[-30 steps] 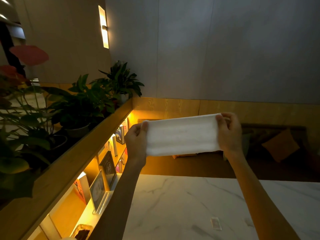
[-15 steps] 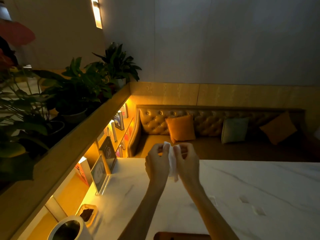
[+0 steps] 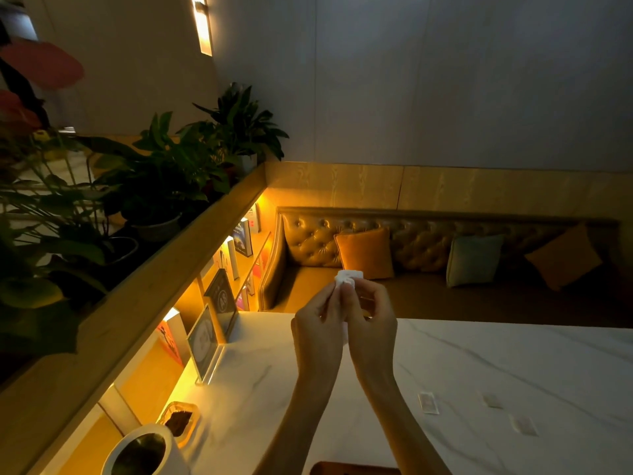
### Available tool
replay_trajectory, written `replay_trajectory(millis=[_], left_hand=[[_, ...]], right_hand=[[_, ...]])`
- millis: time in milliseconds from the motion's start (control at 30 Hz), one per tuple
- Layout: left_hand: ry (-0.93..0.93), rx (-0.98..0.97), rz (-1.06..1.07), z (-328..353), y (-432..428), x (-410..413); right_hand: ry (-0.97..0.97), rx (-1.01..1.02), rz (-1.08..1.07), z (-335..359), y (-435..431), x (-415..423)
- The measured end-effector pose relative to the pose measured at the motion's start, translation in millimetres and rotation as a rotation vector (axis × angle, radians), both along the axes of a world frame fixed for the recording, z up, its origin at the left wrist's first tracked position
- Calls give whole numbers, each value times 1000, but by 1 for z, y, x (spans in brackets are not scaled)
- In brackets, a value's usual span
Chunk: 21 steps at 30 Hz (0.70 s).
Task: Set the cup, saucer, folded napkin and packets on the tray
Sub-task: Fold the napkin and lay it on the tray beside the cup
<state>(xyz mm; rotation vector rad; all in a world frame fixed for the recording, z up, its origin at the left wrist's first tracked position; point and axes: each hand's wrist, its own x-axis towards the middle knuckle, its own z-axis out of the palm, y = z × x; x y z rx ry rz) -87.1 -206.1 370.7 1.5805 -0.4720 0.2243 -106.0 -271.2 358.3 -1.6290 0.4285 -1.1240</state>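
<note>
Above the worktop [image 3: 513,371], the left hand [image 3: 317,323] and right hand [image 3: 371,317] are pressing together, both pinching the folded napkin [image 3: 347,278]; three packets [image 3: 428,402] are lying right of the hands.

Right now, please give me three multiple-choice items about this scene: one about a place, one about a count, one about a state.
1. Where is the napkin?
A. flat on the marble table
B. held up between both hands
C. on the sofa

2. How many packets lie on the marble table?
A. one
B. three
C. six

3. How is the napkin now?
A. spread wide open
B. folded small
C. torn in two

Answers:
1 B: the left hand and right hand pinch it above the table.
2 B: packets lie right of the arms.
3 B: only a small white bundle shows.
</note>
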Motion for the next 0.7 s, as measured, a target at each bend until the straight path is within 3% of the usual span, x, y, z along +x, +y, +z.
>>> replay_trajectory(millis=[300, 600, 700], left_hand=[[35, -114, -45, 4, -1, -7], [69, -238, -40, 10, 9, -6], [44, -203, -138, 16, 14, -3]], right_hand=[[-56, -1, -64, 8, 5, -7], [-50, -260, -72, -3, 24, -10], [-23, -272, -27, 1, 30, -14]])
